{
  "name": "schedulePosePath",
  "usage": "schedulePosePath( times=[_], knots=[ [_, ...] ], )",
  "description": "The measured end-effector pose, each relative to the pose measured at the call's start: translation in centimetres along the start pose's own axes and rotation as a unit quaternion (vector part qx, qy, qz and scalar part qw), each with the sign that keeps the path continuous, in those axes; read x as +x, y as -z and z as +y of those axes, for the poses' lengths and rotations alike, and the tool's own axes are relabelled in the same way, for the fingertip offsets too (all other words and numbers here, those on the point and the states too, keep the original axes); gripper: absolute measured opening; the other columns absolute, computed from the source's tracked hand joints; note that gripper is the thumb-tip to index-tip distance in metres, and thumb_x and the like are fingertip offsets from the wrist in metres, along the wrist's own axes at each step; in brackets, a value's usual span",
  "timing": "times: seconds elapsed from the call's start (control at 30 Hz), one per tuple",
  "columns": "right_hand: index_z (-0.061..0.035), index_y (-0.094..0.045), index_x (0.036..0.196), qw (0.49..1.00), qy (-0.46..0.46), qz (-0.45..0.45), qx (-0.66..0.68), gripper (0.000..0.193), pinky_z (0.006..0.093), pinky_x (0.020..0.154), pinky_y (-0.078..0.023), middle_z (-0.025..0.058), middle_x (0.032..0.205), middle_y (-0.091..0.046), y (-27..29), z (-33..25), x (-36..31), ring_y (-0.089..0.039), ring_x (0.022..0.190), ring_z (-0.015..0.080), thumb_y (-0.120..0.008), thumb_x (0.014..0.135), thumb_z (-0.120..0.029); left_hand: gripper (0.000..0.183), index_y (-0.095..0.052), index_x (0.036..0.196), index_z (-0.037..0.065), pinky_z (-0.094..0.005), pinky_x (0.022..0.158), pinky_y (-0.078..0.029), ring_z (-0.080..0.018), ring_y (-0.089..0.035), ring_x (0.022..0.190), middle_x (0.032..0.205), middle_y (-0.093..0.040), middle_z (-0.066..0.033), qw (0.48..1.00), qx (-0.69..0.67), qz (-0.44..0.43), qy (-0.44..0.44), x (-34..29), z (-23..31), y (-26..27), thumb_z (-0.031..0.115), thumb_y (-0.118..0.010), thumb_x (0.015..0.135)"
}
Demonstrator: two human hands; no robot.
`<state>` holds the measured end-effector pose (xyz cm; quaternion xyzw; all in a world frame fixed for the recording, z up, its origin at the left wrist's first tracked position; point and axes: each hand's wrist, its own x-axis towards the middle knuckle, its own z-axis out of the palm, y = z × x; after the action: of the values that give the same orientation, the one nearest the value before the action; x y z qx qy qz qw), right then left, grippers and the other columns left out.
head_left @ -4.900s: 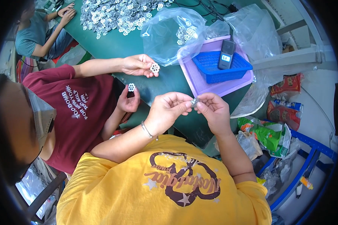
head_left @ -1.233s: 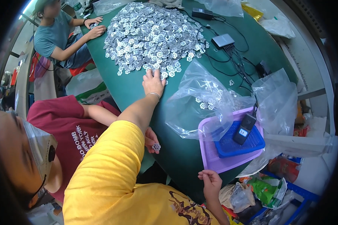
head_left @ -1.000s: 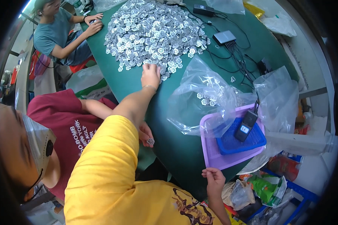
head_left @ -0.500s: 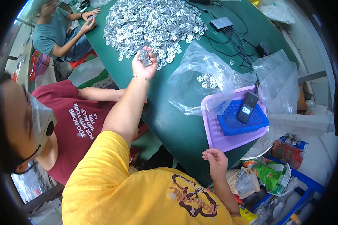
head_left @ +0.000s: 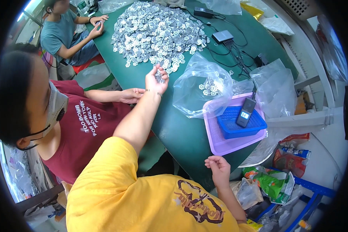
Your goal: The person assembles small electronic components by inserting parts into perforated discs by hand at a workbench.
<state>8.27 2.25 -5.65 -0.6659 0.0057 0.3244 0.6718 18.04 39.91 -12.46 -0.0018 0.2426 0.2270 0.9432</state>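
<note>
The left grip (head_left: pixel 155 83) is curled around a few small grey pieces (head_left: pixel 159 77), held in the palm above the desk (head_left: pixel 170 133). Just beyond this grip spreads a big pile (head_left: pixel 154 34) of similar flower-shaped pieces; to its right lies a clear plastic bag (head_left: pixel 183 94), and just left, a co-worker's hand (head_left: pixel 131 95). The right grip (head_left: pixel 220 169) has bent fingers; whether they meet, I cannot tell. Beyond it sits a purple tray (head_left: pixel 216 144) with a blue basket (head_left: pixel 230 129) inside.

Green surface (head_left: pixel 178 131), large heap of grey-white perforated pieces (head_left: pixel 154 34) upon it, clear plastic bag (head_left: pixel 185 99) nearby, purple tray (head_left: pixel 215 137), grey cable box (head_left: pixel 222 36), black cables (head_left: pixel 236 56).
</note>
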Motion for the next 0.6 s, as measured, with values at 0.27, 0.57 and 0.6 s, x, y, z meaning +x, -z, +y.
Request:
schedulePosePath(
  times=[0.27,0.57,0.6],
  knots=[
    [0.0019,-0.055,0.085,0.952,0.224,-0.049,-0.201,0.011,0.0230,0.060,-0.043,0.0096,0.076,-0.055,-1.4,-2.6,1.0,-0.055,0.066,0.0142,-0.055,0.074,0.003,0.016,-0.055,0.094,0.006,-0.0319,0.068,-0.045,-0.0199,-0.051,0.080,0.093,-0.053,-0.0097,0.970,-0.112,-0.013,0.216,-16.7,-7.5,0.8,0.015,-0.045,0.085],
    [-0.0015,-0.053,0.093,0.902,0.348,-0.110,-0.231,0.028,0.0242,0.061,-0.045,0.0088,0.087,-0.051,-3.0,-5.6,0.7,-0.053,0.068,0.0145,-0.064,0.067,0.003,0.024,-0.049,0.104,0.004,-0.0480,0.096,-0.028,-0.0316,-0.031,0.121,0.119,-0.043,-0.0175,0.963,-0.090,-0.041,0.250,-23.3,-12.1,-0.4,0.020,-0.043,0.086],
    [-0.0015,-0.053,0.093,0.903,0.343,-0.113,-0.232,0.028,0.0242,0.061,-0.045,0.0088,0.087,-0.051,-2.8,-5.3,0.4,-0.053,0.068,0.0145,-0.064,0.067,0.003,0.025,-0.049,0.104,0.004,-0.0480,0.096,-0.028,-0.0314,-0.029,0.122,0.121,-0.042,-0.0176,0.961,-0.091,-0.046,0.257,-23.7,-12.3,-0.4,0.020,-0.043,0.086]
  ],
)
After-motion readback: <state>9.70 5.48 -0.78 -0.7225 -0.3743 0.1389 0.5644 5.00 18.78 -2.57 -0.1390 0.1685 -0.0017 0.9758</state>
